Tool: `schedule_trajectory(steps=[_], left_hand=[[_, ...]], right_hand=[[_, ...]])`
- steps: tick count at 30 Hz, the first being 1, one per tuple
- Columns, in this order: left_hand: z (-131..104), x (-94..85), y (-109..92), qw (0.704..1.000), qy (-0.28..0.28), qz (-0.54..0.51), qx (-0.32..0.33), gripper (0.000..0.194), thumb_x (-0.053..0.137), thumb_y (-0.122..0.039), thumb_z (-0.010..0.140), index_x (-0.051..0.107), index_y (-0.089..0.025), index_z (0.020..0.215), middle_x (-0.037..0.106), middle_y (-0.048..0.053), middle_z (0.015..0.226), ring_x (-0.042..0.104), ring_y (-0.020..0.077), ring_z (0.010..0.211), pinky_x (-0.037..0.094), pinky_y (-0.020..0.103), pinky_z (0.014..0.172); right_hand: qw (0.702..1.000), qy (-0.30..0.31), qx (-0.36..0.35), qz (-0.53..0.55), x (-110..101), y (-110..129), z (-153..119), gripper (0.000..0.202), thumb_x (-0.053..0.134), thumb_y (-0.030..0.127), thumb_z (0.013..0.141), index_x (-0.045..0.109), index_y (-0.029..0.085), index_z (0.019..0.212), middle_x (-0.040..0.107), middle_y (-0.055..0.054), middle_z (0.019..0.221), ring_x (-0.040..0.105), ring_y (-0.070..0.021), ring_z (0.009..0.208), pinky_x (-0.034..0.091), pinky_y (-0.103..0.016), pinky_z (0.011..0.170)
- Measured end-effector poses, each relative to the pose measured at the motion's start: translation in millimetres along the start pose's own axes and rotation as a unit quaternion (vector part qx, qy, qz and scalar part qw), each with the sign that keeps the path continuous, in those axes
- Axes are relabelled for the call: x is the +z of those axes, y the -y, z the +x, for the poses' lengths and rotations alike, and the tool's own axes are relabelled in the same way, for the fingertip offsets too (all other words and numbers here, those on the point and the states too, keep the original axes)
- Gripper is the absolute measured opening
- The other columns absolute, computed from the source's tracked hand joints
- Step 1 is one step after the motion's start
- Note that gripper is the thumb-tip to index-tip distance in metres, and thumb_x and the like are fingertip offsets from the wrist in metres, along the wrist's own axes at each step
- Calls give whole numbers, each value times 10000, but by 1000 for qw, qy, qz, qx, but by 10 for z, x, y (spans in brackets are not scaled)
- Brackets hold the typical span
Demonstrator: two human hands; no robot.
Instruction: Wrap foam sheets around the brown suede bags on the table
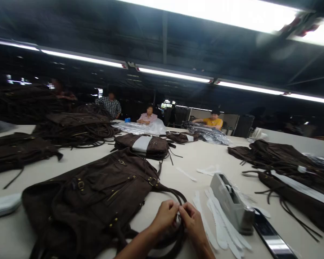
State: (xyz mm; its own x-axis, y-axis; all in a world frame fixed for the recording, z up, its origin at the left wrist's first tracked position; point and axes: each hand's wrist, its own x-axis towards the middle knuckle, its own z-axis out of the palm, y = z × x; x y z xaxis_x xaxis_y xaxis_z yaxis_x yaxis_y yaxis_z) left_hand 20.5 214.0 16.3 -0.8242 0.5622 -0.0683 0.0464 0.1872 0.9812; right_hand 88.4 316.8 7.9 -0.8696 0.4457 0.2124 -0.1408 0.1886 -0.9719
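A dark brown bag (97, 187) with brass-coloured buckles and zips lies on the table in front of me. Its long strap (181, 194) loops out to the right. At that loop my left hand (164, 215) and my right hand (192, 217) meet, thumbs and fingertips pinched together on the strap. A small whitish bit shows between the fingers, too small to name. Right of my right hand stand a grey tape dispenser (232, 205) and, beside it, several white paper strips (221, 219).
A phone (272, 233) lies right of the dispenser. More brown bags are stacked at the left (72, 126), at the right (294, 190) and ahead, one with a white band (142, 143). Plastic-wrapped goods (207, 133) lie at the far edge, where several people sit or stand.
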Motion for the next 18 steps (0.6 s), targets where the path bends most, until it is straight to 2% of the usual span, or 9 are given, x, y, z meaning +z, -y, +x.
schedule_trajectory(steps=[3,8,11,14,16,18], left_hand=[[-208,-36,-95,999,-9,27,34,356,478,-518,773,417,-212,603,408,-43,472,386,108,426,286,246,446],[-528,-83,-331,972,-27,188,137,305,491,-356,820,435,-183,575,471,-15,562,399,117,578,241,275,552],[-541,-59,-428,972,-10,198,123,293,498,-322,809,427,-182,562,466,-19,557,417,116,585,252,269,557],[-470,-28,-489,979,51,178,80,248,498,-279,783,446,-186,558,454,-27,509,433,117,531,286,252,531],[-453,-10,-526,979,75,179,67,224,498,-268,778,471,-186,571,473,-24,494,446,124,496,303,253,516],[-494,14,-555,976,53,193,80,230,509,-277,785,479,-185,577,512,-6,535,478,138,542,318,264,549]], right_hand=[[999,-14,-16,29,22,-10,-231,443,632,584,783,550,176,630,438,23,572,381,-130,565,324,-246,528],[995,-37,25,95,-34,56,-469,486,677,610,739,507,175,604,292,65,519,216,-83,491,183,-232,455],[987,-43,60,144,-77,130,-524,508,701,620,713,491,171,602,248,84,497,152,-63,477,125,-221,449],[973,-62,75,209,-87,170,-555,498,737,592,692,487,169,610,255,88,493,148,-52,467,96,-208,437],[963,-82,74,246,-86,170,-563,479,764,551,680,482,170,610,289,80,507,190,-50,458,124,-192,418],[952,-96,84,278,-93,158,-563,463,788,520,650,480,176,615,337,70,524,257,-52,450,195,-177,401]])
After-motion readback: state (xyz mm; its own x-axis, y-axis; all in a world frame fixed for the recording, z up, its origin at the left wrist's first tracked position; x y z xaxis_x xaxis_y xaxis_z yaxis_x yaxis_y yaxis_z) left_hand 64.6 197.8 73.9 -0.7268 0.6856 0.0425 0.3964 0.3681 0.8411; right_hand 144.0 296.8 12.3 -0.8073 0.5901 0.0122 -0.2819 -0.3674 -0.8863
